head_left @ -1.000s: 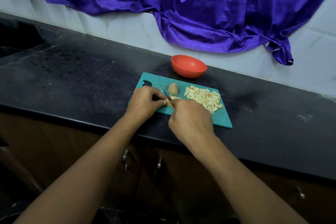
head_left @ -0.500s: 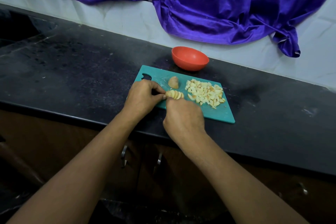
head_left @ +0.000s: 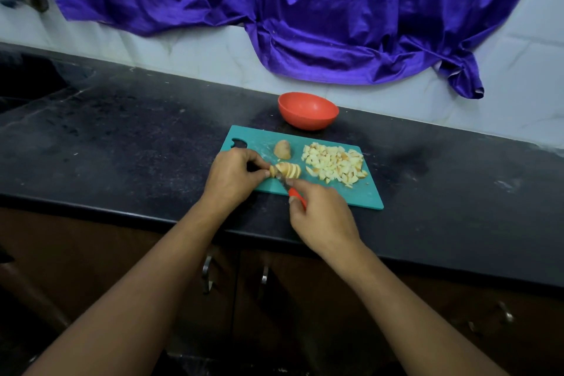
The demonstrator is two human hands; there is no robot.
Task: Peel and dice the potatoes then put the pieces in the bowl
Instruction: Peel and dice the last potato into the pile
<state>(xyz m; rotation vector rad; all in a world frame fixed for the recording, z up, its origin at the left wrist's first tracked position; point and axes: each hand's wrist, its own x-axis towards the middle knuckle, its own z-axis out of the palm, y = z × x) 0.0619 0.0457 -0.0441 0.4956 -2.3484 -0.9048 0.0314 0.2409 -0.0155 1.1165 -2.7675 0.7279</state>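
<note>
Head view: diced potato [head_left: 334, 165] heaped on cutting board [head_left: 361, 196], red bowl [head_left: 308, 119] behind.

I see a purple cloth [head_left: 305, 9] draped at twelve o'clock over the white tiled wall [head_left: 189, 49]. The black counter [head_left: 122, 137] crosses mid-frame; brown cabinets [head_left: 305, 299] sit at six.

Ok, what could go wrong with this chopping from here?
The left hand pinches the sliced pale potato with fingertips right beside the red-handled knife in the right hand; a slip could nick them. The pile of diced potato reaches the teal plastic cutting board's right edge; pieces may spill.
</note>
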